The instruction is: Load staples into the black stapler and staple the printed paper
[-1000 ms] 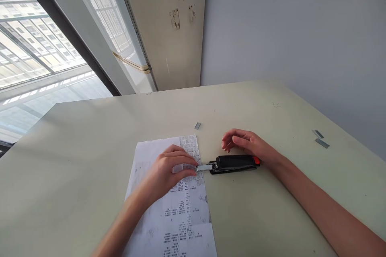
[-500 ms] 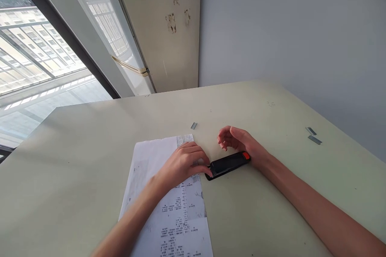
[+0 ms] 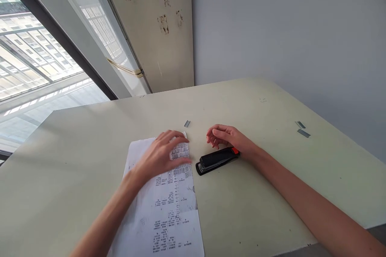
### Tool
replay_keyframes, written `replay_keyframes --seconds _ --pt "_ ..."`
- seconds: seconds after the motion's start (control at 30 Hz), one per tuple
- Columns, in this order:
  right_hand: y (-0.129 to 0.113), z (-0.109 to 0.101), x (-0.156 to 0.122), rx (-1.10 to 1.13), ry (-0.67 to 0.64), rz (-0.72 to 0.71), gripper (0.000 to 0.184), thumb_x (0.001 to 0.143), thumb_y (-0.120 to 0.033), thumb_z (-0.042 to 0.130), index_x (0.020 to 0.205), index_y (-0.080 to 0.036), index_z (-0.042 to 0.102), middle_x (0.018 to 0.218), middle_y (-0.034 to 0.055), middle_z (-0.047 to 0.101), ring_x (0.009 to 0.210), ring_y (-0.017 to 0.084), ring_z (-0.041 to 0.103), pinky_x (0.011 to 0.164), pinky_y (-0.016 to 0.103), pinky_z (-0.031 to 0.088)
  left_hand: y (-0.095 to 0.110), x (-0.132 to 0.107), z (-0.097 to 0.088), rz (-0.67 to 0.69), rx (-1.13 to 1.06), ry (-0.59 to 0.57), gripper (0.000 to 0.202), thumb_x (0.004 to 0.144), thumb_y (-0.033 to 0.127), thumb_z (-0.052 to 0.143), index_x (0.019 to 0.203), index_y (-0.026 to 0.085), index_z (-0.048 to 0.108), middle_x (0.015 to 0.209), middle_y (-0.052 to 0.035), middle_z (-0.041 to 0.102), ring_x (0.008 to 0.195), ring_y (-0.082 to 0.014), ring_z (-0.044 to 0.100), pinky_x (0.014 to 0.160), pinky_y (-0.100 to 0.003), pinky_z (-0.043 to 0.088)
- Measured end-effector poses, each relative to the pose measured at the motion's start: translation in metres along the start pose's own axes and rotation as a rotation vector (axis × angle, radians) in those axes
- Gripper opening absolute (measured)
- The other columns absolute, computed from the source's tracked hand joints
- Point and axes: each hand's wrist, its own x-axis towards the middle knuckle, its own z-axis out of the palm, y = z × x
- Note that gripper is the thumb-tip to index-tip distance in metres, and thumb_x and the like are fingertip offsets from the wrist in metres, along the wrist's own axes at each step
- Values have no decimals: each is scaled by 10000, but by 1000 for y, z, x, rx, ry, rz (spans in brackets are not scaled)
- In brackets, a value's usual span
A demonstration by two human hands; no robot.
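A black stapler [image 3: 217,160] with a red end lies on the table, its front pointing left toward the paper. My left hand [image 3: 165,153] is over the upper part of a printed paper sheet [image 3: 177,229], thumb and fingers apart, holding nothing. A small gap separates it from the stapler's front. Behind the stapler's red end rests my right hand [image 3: 226,137], its wrist beside that end. The fingers of this hand are loosely curled with space between them and the thumb, and I see nothing in them.
One staple strip [image 3: 187,123] lies beyond the paper. More staple strips [image 3: 303,133] are at the right of the pale table [image 3: 90,176]. A grey wall [image 3: 286,28] borders the table's right side, with a window [image 3: 33,44] at the left.
My left hand has come off the stapler's front and moved left over the paper, its fingers opening. My right hand stays by the red end. The view has shifted slightly.
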Motion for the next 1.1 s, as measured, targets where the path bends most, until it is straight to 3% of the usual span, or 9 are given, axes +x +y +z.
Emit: replay_keyframes --seconds 0.17,0.3,0.4,0.57,0.7,0.9,0.97,1.03,1.1 --pt "-2 1 -1 -77 -33 -6 344 951 -554 692 981 -212 722 983 52 700 839 170 626 785 317 524 -38 -20 -9 -393 127 119 464 1020 633 528 1238 240 642 1237 -99 686 1193 -321 597 1067 -525 452" --pt "-4 4 -3 -101 -43 -20 307 970 -523 675 991 -221 723 984 41 699 836 164 620 791 317 510 -47 -26 -1 -505 89 193 424 979 647 564 971 231 647 1009 -69 692 1061 -304 567 1057 -530 422" --pt "-2 4 -3 -107 -39 -30 289 969 -510 683 985 -225 726 979 34 702 834 161 616 781 316 500 -48 -25 2 -503 37 197 430 957 642 585 826 236 634 937 -51 673 1013 -281 558 1060 -507 416" --pt "1 2 -2 -97 -49 -35 274 963 -496 696 988 -225 726 970 29 705 836 159 618 775 315 498 -38 -19 4 -468 -77 177 389 977 572 577 787 238 636 968 -32 699 1041 -253 571 1007 -428 467" --pt "2 2 -2 -106 -36 -25 289 958 -505 697 993 -219 719 986 38 708 846 164 620 782 320 505 -26 -11 11 -456 -99 180 367 979 528 607 763 231 633 952 -24 714 1040 -251 588 1043 -449 440" --pt "2 2 -4 -203 -65 -21 304 965 -508 686 1049 -216 708 1023 44 727 873 172 643 840 348 526 -19 -5 19 -516 -44 284 359 1004 497 617 779 222 673 895 -40 724 998 -264 612 990 -472 483" --pt "-1 2 -6 -271 -79 8 321 956 -516 695 1071 -217 708 1041 52 745 926 192 671 905 377 532 -13 -6 18 -522 -16 318 318 1017 475 614 851 222 712 952 -52 743 1042 -276 618 998 -480 495" --pt "-7 3 -10 -353 -49 43 332 952 -531 693 1080 -225 711 1075 60 762 1009 220 692 977 407 525 -2 -9 16 -511 12 344 245 1015 447 635 1047 226 736 1131 -68 747 1181 -302 592 1066 -516 471" --pt "-15 6 -15 -449 36 79 326 966 -545 667 1075 -242 715 1117 62 770 1083 243 696 1022 424 513 18 -18 12 -448 25 349 309 1013 425 654 1250 228 682 1314 -84 697 1301 -312 544 1127 -542 443"
